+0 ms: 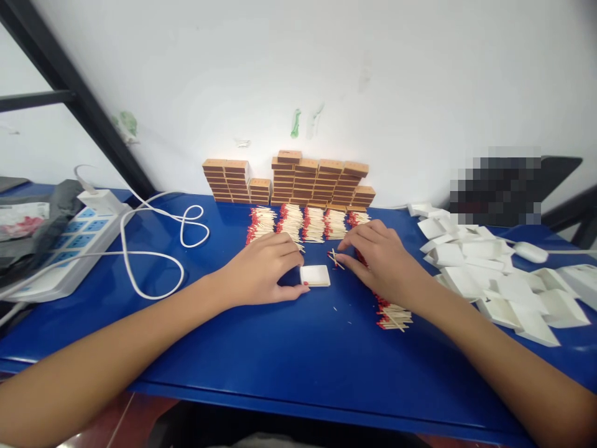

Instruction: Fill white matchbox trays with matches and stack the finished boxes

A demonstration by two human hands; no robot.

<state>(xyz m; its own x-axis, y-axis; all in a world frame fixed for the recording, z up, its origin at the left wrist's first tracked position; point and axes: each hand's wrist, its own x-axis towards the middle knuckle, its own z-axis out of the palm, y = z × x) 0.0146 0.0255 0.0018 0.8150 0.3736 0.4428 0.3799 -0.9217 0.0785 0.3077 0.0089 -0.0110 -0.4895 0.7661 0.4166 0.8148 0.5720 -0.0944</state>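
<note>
A small white matchbox tray [317,275] lies on the blue table, with a match head showing at its left end. My left hand [263,270] grips that end between thumb and fingers. Just right of the tray, a few red-headed matches [336,259] sit at the thumb and fingertips of my right hand [377,258], which are drawn together on them. Behind both hands runs a row of match piles [314,224]. Another match pile [395,317] lies below my right wrist, partly covered by it.
Stacked brown matchboxes [308,183] line the wall. A heap of white trays [494,267] spreads at the right, near a dark object [555,180] and a white cable plug [530,252]. At the left are a power strip [79,239] and a looping white cable [125,249].
</note>
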